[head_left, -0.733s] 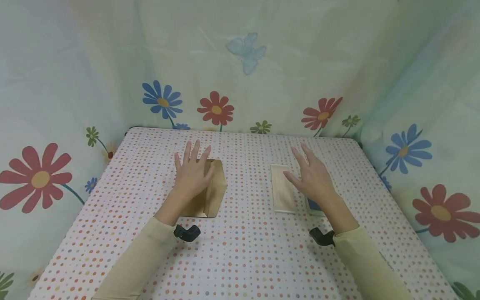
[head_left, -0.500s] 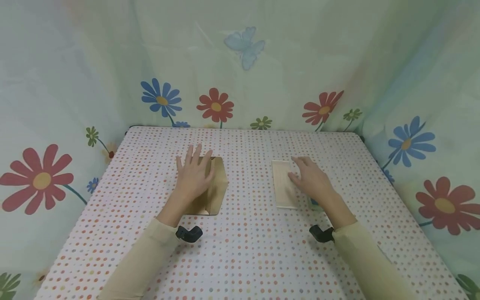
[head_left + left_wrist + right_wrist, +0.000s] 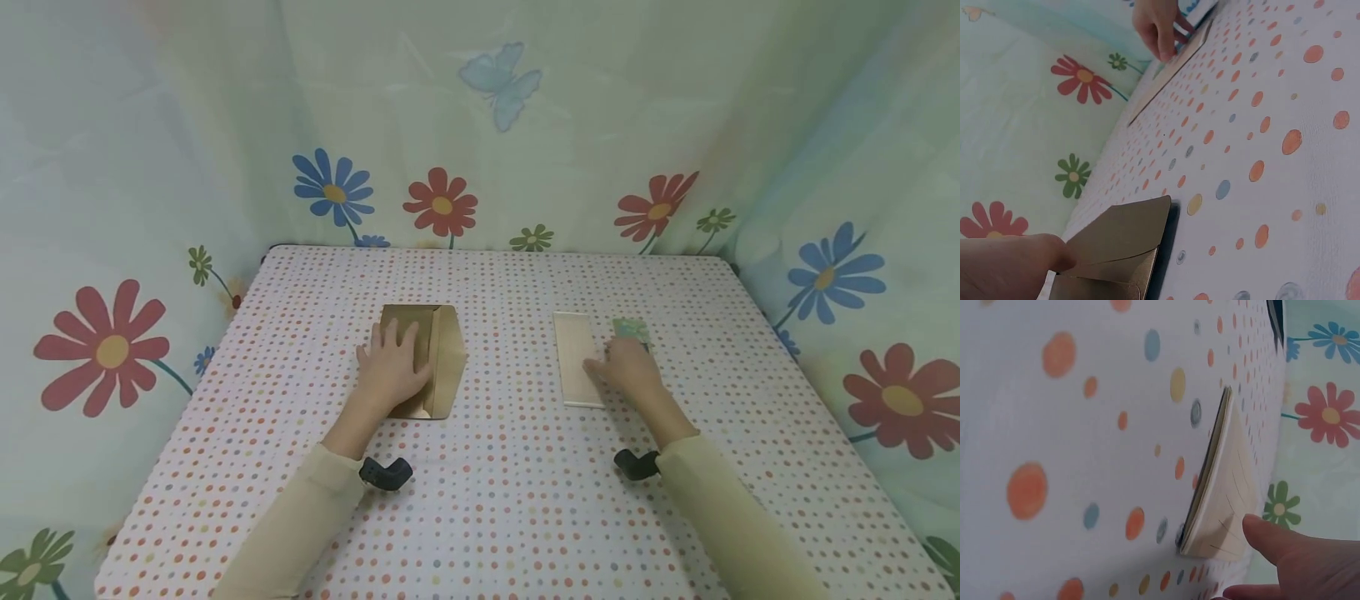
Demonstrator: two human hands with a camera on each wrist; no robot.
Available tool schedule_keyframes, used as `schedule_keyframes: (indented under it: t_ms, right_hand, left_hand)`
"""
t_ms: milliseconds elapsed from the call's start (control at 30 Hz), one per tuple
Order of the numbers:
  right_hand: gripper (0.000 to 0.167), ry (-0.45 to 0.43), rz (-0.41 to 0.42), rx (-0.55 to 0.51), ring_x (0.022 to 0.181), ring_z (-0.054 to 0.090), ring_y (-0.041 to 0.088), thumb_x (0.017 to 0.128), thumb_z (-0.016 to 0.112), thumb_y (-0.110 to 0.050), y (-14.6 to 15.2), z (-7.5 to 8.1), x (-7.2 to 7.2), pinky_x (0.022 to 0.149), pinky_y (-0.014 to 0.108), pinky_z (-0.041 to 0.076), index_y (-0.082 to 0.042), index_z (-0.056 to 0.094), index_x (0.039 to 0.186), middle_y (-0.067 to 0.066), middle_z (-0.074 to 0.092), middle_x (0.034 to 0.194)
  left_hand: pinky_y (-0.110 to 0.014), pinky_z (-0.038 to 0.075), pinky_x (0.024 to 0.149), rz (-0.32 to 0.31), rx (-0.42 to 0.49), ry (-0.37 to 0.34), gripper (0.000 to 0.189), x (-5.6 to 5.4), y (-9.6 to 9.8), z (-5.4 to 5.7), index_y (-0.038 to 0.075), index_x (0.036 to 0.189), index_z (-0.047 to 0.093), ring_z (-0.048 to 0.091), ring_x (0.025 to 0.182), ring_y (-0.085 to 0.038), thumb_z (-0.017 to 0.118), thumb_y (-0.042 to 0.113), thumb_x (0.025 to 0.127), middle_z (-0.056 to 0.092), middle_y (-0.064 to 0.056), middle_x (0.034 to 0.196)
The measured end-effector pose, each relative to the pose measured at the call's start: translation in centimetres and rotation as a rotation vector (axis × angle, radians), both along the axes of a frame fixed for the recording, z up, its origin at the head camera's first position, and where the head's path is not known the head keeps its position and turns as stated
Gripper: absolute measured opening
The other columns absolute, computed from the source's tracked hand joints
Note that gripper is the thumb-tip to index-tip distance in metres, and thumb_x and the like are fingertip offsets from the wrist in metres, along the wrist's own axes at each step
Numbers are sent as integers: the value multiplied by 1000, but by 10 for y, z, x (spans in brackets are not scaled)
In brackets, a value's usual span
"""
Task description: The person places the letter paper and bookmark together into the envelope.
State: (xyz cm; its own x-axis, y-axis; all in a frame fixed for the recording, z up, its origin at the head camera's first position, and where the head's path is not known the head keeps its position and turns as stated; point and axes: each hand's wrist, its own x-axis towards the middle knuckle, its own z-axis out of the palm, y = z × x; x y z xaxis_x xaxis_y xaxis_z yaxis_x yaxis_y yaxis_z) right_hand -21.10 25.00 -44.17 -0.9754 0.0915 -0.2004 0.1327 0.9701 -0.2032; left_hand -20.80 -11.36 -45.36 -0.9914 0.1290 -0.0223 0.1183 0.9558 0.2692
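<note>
A gold envelope [image 3: 450,358], its flap unfolded to the right, lies flat on the left half of the table. My left hand [image 3: 390,362] rests on it with fingers spread; in the left wrist view the thumb reaches the envelope [image 3: 1125,228] near the fold. On the right lies a slim beige, wood-grained folder-like piece [image 3: 573,358], with layered edges in the right wrist view. Just right of it is a green and blue card [image 3: 630,328], partly covered by my right hand [image 3: 632,365]. That hand's fingers bend down at the card, and its thumb [image 3: 1266,536] stands apart from them over the beige piece.
A white table cover [image 3: 495,500] with coloured dots lies under everything. Flowered curtains [image 3: 585,108] enclose the back and both sides. A black camera mount sits at each wrist, the left mount [image 3: 386,473] and the right mount [image 3: 636,464].
My right hand has come down and slightly nearer, its straight fingers now bent toward the card, whose far end shows. My left hand has shifted slightly toward me, uncovering the envelope's far edge.
</note>
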Motion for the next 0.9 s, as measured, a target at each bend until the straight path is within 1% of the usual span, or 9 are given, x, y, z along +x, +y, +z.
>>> schedule_keyframes:
  t_ms: [33, 100, 167, 233, 333, 467, 633, 767, 900]
  right_hand:
    - [64, -4, -15, 2, 98, 60, 40, 90, 59, -41, -1, -1, 0, 85, 50, 51, 13, 53, 123, 30, 61, 112]
    - [67, -16, -38, 3, 102, 60, 44, 89, 59, -45, -3, -2, 0, 85, 51, 51, 13, 52, 123, 32, 59, 114]
    - [74, -32, -55, 4, 108, 56, 47, 89, 59, -47, -6, -3, 0, 87, 53, 50, 15, 47, 127, 36, 52, 123]
    - [78, -43, -58, 6, 109, 54, 49, 89, 59, -48, -9, -3, 0, 87, 54, 50, 17, 43, 129, 39, 45, 128]
    - [80, -44, -51, 7, 105, 55, 49, 88, 59, -47, -12, -5, -1, 84, 53, 51, 19, 42, 129, 42, 40, 129]
    - [77, -33, -56, 7, 95, 59, 44, 87, 60, -46, -13, -4, 0, 76, 49, 53, 18, 44, 127, 40, 46, 124]
    - [77, -53, -67, 8, 94, 58, 43, 87, 60, -49, -14, -2, 0, 71, 49, 52, 14, 45, 129, 38, 46, 123]
    - [78, -71, -59, -5, 97, 57, 45, 86, 60, -51, -16, -2, 1, 72, 50, 51, 14, 46, 128, 38, 45, 123]
    - [80, -79, -60, -9, 104, 54, 48, 86, 61, -51, -19, -2, 1, 78, 54, 50, 13, 43, 131, 37, 46, 124]
  left_hand:
    - [-71, 22, 104, 1, 0, -5, 73, 0, 1, -1, 18, 151, 26, 13, 143, -47, 53, 45, 89, 19, -21, 155]
    - [-71, 24, 104, 7, -6, -16, 74, -1, 1, -2, 19, 151, 26, 13, 143, -47, 54, 45, 88, 19, -20, 155]
    - [-71, 24, 104, 15, -7, -27, 75, -1, 2, -3, 19, 151, 26, 13, 143, -48, 55, 45, 87, 18, -21, 156]
    - [-71, 25, 104, 22, -6, -39, 75, -1, 1, -3, 19, 151, 25, 12, 142, -48, 55, 44, 87, 17, -21, 156]
    - [-70, 26, 104, 25, 7, -51, 75, -2, 0, -4, 18, 151, 25, 13, 142, -49, 55, 43, 87, 17, -22, 156]
    - [-70, 27, 103, 19, 32, -51, 73, -1, 0, -5, 18, 150, 27, 14, 142, -49, 55, 41, 86, 19, -22, 155]
    - [-70, 31, 101, 8, 44, -54, 72, 0, 3, -4, 17, 150, 29, 16, 141, -51, 56, 40, 86, 20, -23, 154]
    - [-69, 34, 99, 9, 38, -73, 73, 0, 4, -4, 18, 150, 28, 16, 141, -49, 56, 39, 86, 20, -22, 154]
    - [-70, 35, 97, 11, 37, -78, 72, 0, 3, -3, 18, 149, 28, 17, 141, -49, 56, 39, 86, 20, -21, 154]
